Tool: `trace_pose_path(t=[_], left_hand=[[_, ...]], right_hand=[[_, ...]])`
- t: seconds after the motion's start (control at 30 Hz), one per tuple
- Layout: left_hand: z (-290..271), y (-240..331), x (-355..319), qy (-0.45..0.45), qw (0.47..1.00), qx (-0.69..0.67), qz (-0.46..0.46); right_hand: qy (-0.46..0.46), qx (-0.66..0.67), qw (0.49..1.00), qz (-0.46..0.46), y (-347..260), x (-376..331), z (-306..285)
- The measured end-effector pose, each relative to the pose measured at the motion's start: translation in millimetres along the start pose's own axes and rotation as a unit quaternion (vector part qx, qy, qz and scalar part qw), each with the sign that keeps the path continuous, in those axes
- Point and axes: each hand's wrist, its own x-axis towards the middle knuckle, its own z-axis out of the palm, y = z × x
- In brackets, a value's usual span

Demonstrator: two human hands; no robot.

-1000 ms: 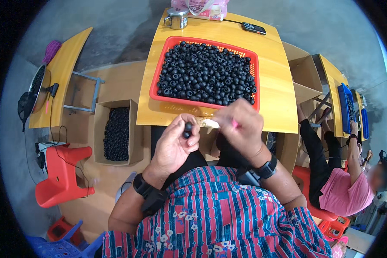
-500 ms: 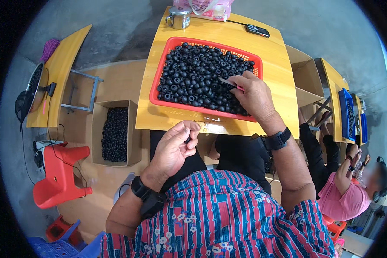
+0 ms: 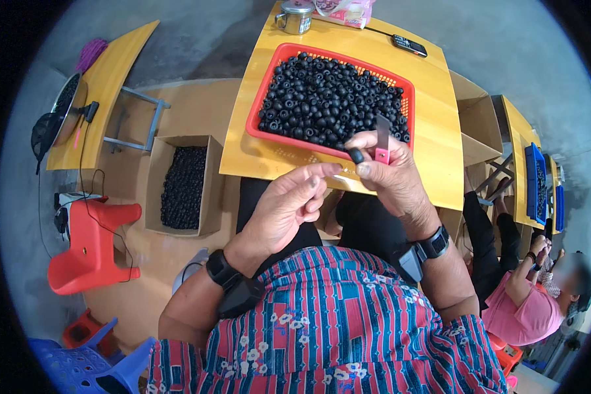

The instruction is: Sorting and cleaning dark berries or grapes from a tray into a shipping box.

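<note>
Over the table's front edge, my right hand (image 3: pixel 400 184) pinches a small round black piece (image 3: pixel 356 155) between thumb and index finger. The same hand holds a small knife (image 3: pixel 383 131) with a pink handle, its blade pointing away from me. Close by on the left, my left hand (image 3: pixel 279 210) points its index finger toward that piece. Its other fingers curl inward and hide whatever they may hold. Just beyond both hands, a red plastic basket (image 3: pixel 262 90) is heaped with hollow black pieces (image 3: pixel 322 98) of the same kind.
The basket stands on a yellow table (image 3: pixel 243 154) with a metal cup (image 3: pixel 295 18), a phone (image 3: pixel 409 45) and a pink bag (image 3: pixel 351 13) at the back. On the floor at left are a cardboard box (image 3: pixel 210 190) of black pieces and a red stool (image 3: pixel 88 243). A co-worker (image 3: pixel 522 295) sits at right.
My right hand has come back from the basket toward my left hand, with a black piece now visible in its fingertips and the knife blade turned upward. My left index finger has straightened.
</note>
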Motion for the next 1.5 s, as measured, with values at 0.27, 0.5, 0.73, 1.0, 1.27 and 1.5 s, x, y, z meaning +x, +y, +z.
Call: trace_pose_path(t=[0.27, 0.5, 0.73, 1.0, 1.27, 1.5], left_hand=[[5.1, -9.2, -8.0, -0.002, 1.0, -0.011, 0.018], [11.6, -11.9, -10.1, 0.005, 0.999, -0.005, 0.032], [4.4, -15.0, -8.9, 0.005, 0.999, 0.027, 0.043], [-2.7, -14.2, -10.0, -0.025, 0.999, 0.002, 0.048], [4.5, -13.5, -9.9, 0.008, 0.998, -0.008, 0.056], [0.6, -15.8, -8.9, -0.01, 0.998, -0.046, 0.043]], right_hand=[[-0.059, -0.028, 0.998, 0.004, 15.8, -14.0, 22.8], [-0.058, -0.055, 0.996, -0.043, 20.0, -19.3, 24.6], [-0.016, -0.182, 0.978, -0.105, 22.2, -22.7, 23.8], [-0.007, -0.252, 0.948, -0.194, 17.4, -20.9, 27.6], [0.019, -0.323, 0.908, -0.268, 18.9, -21.5, 29.1], [0.064, -0.38, 0.847, -0.366, 24.4, -21.3, 29.7]])
